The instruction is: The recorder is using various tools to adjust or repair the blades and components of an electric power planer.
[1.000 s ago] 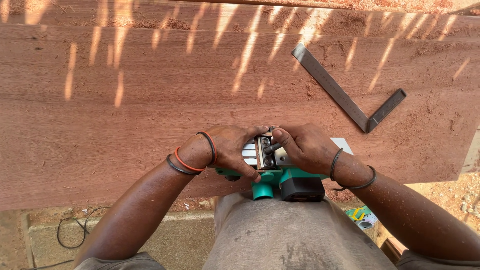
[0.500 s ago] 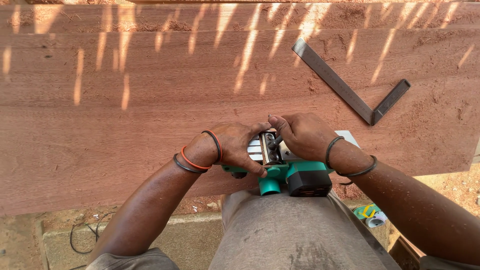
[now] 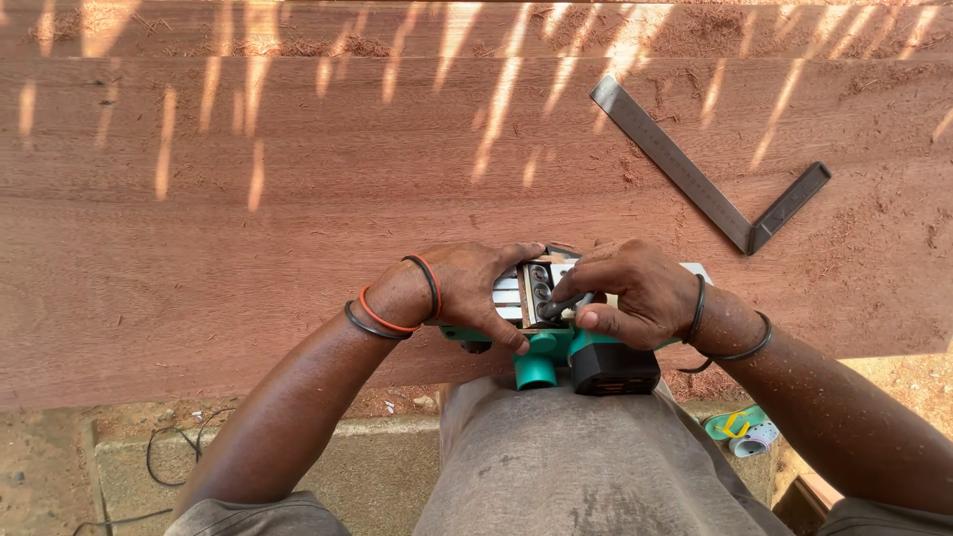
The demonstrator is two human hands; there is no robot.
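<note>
Two hands: both on a green planer (image 3: 556,347) turned sole-up at the near edge of the plank (image 3: 298,228)
Left hand (image 3: 467,288): wrapped round the planer's left side, thumb on its lower edge; black and orange bands at the wrist
Right hand (image 3: 630,293): closed on a small dark tool (image 3: 564,306), its tip set at the cutter drum; two dark bands at the wrist
Planer: against the person's waist, round green port and black block facing down
Square (image 3: 705,179): metal, flat on the plank, well apart to the upper right
Plank: reddish, striped with sunlight, dusted with shavings
Floor: black cable (image 3: 164,452) lower left, sandal (image 3: 740,429) lower right
</note>
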